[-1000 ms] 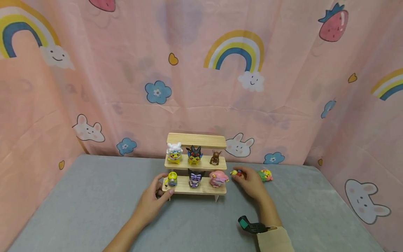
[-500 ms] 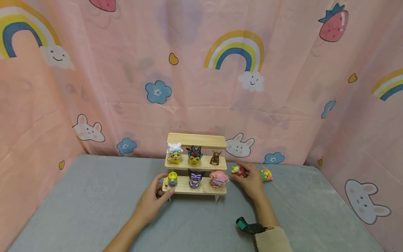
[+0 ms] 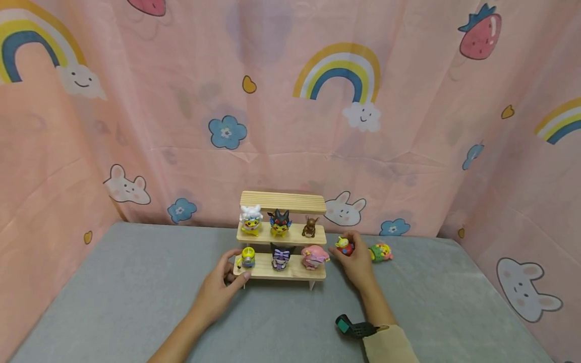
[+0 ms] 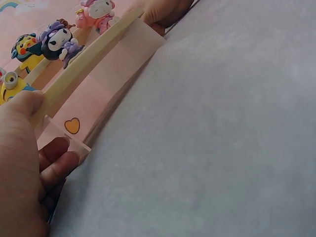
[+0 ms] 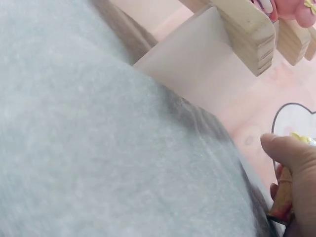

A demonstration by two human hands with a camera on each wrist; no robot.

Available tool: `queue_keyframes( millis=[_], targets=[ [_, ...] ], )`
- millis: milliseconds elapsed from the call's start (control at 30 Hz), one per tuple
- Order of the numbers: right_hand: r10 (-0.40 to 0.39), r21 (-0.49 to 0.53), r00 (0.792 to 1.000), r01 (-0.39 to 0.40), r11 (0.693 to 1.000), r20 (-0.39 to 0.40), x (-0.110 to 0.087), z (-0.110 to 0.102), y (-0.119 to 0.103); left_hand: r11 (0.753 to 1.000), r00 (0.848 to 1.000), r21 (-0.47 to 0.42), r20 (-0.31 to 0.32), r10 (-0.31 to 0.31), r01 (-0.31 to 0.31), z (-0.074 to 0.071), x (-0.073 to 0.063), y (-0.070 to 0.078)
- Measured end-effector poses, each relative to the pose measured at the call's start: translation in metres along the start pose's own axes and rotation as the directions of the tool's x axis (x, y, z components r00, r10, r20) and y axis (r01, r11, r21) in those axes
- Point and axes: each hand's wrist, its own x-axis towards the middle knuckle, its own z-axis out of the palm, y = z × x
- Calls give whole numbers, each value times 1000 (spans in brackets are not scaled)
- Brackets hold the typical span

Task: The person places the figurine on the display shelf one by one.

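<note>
My left hand [image 3: 217,288] grips the left end of a three-tier wooden display shelf [image 3: 268,275]. In the left wrist view its thumb lies on the board's edge, with fingers curled below by the clear leg [image 4: 66,136]. Right of the shelf, my right hand [image 3: 360,264] holds a small red figurine with a yellow top [image 3: 343,246] between thumb and fingers; the right wrist view shows only part of this figurine. Bottom tier: a minion figurine [image 3: 248,257], a purple-and-black one [image 3: 280,258] and a pink one [image 3: 314,257].
The middle tier carries a white-hooded yellow figurine [image 3: 251,220], a black-hooded one [image 3: 280,223] and a brown one [image 3: 310,227]. A green-and-yellow figurine [image 3: 380,252] lies on the grey cloth [image 3: 136,292] beyond my right hand. Behind hangs a pink printed curtain [image 3: 281,166].
My right hand has shifted slightly left, and the red figurine in it has turned to show more of itself. More of the green figurine shows than half a second ago. My left hand stays put.
</note>
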Motion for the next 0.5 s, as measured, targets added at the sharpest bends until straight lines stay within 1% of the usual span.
queue_keyframes(
  millis=[100, 200, 300, 367, 400, 500],
  targets=[
    [-4, 28, 999, 3, 1000, 44, -1, 1, -1, 1000, 1000, 5, 2, -5, 5, 0, 0, 0],
    [-34, 50, 998, 32, 998, 47, -1, 2, -1, 1000, 1000, 8, 3, -9, 9, 0, 0, 0],
    [-76, 43, 996, 74, 996, 42, 0, 1, 0, 1000, 1000, 5, 4, -9, 9, 0, 0, 1],
    [-87, 35, 995, 85, 996, 46, 0, 1, 0, 1000, 1000, 2, 5, -10, 10, 0, 0, 1],
    [-81, 55, 995, 78, 995, 55, -1, 0, -1, 1000, 1000, 0, 5, -11, 11, 0, 0, 2],
    [-51, 199, 993, 29, 979, 102, -1, -3, -3, 1000, 1000, 0, 4, -15, 15, -1, -1, 2]
  ],
)
